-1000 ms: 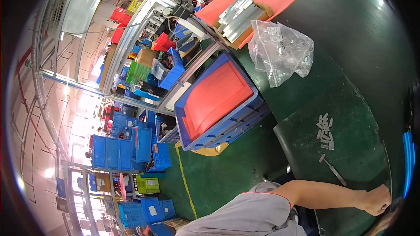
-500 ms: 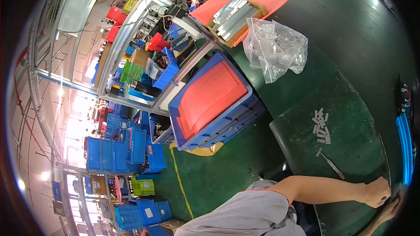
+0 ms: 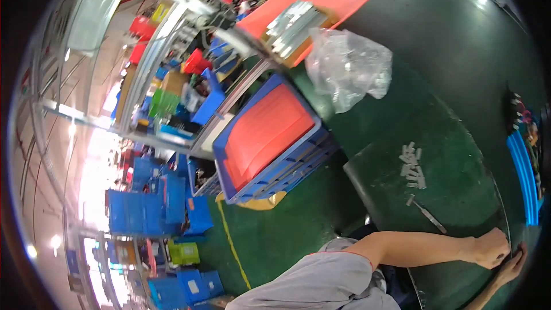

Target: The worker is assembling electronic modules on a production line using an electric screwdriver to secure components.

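My left hand [image 3: 492, 249] is closed in a fist at the right, its arm reaching across the green surface. A dark spot shows at its curled fingers, but what they hold I cannot make out. Right beside it, my right hand [image 3: 512, 266] comes up from the lower right corner, fingers bent; anything between them is too small or hidden. Nearest to the hands lies a slim grey tool [image 3: 429, 217] with a short crosspiece at one end. Beyond it is a loose pile of small flat grey pieces [image 3: 414, 166].
A clear plastic bag [image 3: 350, 69] lies farther off, beside a box of silver metal bars [image 3: 295, 27] on a red sheet [image 3: 353, 7]. Left of these stands a blue crate [image 3: 287, 163] with a red sheet inside. Blue tubes [image 3: 523, 178] run along the right rim; shelves with bins fill the left.
The whole view has shifted slightly, so the surroundings sit a little farther left, with some blur. Both hands stay close together at the right; the pieces and tool lie as before.
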Demonstrator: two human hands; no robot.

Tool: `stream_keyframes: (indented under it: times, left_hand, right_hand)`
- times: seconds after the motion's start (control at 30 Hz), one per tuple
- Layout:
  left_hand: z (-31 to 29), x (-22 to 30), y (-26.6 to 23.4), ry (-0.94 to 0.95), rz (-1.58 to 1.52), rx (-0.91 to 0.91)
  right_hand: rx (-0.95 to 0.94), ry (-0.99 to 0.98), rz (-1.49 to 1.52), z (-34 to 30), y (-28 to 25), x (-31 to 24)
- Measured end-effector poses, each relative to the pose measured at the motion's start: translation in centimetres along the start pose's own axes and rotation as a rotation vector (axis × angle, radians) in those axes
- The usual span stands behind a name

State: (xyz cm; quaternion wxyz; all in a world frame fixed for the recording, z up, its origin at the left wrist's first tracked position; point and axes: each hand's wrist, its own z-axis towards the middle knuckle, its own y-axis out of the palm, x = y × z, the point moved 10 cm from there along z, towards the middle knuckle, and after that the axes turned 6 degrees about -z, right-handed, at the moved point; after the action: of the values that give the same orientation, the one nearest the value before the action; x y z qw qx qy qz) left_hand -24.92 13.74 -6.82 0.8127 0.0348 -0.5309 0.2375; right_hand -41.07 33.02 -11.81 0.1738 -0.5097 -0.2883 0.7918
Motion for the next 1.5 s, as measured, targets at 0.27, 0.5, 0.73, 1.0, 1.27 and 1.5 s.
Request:
stream_keyframes:
  times: [0.27, 0.5, 0.73, 1.0, 1.27, 1.5]
  left_hand:
    - [-0.5, 2.0, -2.4, -0.112, -0.083, -0.193]
    - [0.6, 1.7, -2.6, -0.105, -0.056, -0.236]
    - [0.2, 1.2, -3.0, -0.069, -0.025, -0.228]
    - [0.7, -1.9, -2.0, -0.182, 0.093, -0.556]
    - [2.4, -0.8, 0.0, -0.402, -0.564, -0.414]
    - [2.4, -1.6, -1.4, -0.164, -0.397, -0.407]
  right_hand:
    - [0.153, -0.074, -0.024, -1.9, 0.5, -13.9]
    - [0.282, 0.093, 0.338, -2.0, 0.5, -12.4]
    - [0.23, 0.086, 0.399, -4.1, 1.7, -11.9]
    - [0.065, 0.163, 0.411, -3.0, 3.2, -12.0]
    - [0.135, 0.096, 0.419, -2.6, 2.8, -11.8]
    - [0.083, 0.116, 0.433, -3.1, 3.2, -12.9]
